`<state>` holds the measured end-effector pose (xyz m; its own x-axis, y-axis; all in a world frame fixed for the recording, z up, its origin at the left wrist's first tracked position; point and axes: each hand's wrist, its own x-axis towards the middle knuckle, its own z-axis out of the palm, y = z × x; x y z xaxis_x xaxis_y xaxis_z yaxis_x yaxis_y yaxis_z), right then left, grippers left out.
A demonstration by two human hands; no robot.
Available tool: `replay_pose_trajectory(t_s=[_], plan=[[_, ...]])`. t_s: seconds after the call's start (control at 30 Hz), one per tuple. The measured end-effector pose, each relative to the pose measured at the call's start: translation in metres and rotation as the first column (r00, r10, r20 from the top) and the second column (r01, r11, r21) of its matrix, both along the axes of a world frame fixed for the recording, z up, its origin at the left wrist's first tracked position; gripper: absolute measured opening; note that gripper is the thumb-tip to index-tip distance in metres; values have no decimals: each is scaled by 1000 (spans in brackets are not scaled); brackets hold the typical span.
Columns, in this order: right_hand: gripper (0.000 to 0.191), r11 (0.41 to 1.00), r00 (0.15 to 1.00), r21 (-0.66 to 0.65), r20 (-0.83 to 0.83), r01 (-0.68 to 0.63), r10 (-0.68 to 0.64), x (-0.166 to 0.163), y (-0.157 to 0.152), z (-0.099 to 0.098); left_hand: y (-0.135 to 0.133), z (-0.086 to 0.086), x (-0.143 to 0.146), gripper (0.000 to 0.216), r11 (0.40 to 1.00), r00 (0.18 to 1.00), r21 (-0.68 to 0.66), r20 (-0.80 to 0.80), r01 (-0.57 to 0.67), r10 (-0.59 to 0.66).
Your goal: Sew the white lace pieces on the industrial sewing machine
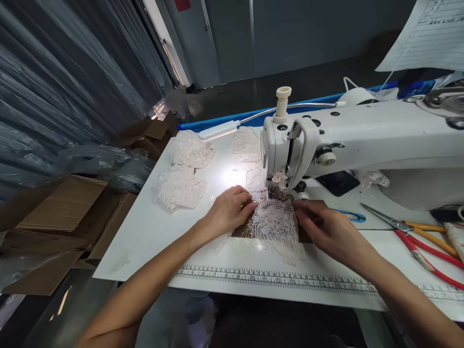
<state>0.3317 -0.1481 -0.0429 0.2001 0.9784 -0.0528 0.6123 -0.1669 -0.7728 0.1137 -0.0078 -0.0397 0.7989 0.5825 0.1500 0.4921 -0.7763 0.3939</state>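
A white lace piece [277, 227] with a scalloped top edge lies just in front of the needle area of a white sewing machine [362, 137]. My left hand [230, 208] pinches the lace's left upper corner, thumb and fingers together. On the other side, my right hand [324, 222] has its thumb and fingers closed at the lace's right edge, over a brown plate [306, 236] on the machine bed. The presser foot is partly hidden behind the machine head. More lace [255, 180] lies behind the needle, lit by a bright lamp.
Stacked lace pieces [181, 188] lie at the table's left. A lamp [219, 130] on a flexible neck hangs over the back. Scissors [398, 224] with red handles and a blue hook-shaped tool [357, 217] lie to the right. A printed ruler [268, 278] runs along the front edge. Cardboard boxes [61, 208] stand left.
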Motion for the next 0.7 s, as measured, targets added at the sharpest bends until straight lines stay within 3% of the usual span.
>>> replay_pose_trajectory(t_s=[0.17, 0.27, 0.33, 0.4, 0.47, 0.5, 0.57, 0.6, 0.7], plan=[[37, 1000, 994, -6, -107, -28, 27, 0, -3, -11, -7, -17, 28, 15, 999, 992, 27, 121, -21, 18], [35, 996, 972, -44, -224, -77, 65, -1, -4, -10, -22, -7, 24, 12, 978, 964, -203, 266, 44, 12], [35, 979, 909, -55, -385, -196, 161, -7, -3, -4, -39, 6, 19, 14, 867, 933, -479, 356, 135, 51], [33, 946, 799, -18, -541, -323, 262, -16, -1, 2, -56, 17, 15, 15, 666, 915, -718, 382, 204, 131], [35, 920, 707, 16, -635, -391, 312, -23, 1, 6, -65, 21, 13, 19, 550, 895, -808, 386, 211, 224], [37, 916, 687, 6, -659, -402, 306, -25, 3, 7, -65, 20, 13, 20, 535, 881, -822, 387, 196, 272], [38, 919, 714, -51, -647, -392, 269, -25, 8, 5, -57, 13, 13, 22, 557, 850, -817, 392, 146, 351], [36, 926, 769, -87, -589, -367, 249, -23, 11, 3, -50, 8, 12, 22, 580, 845, -806, 387, 116, 370], [21, 970, 964, -139, -202, -201, 171, -17, 24, 2, -21, -7, 8, 21, 720, 881, -694, 344, 6, 324]])
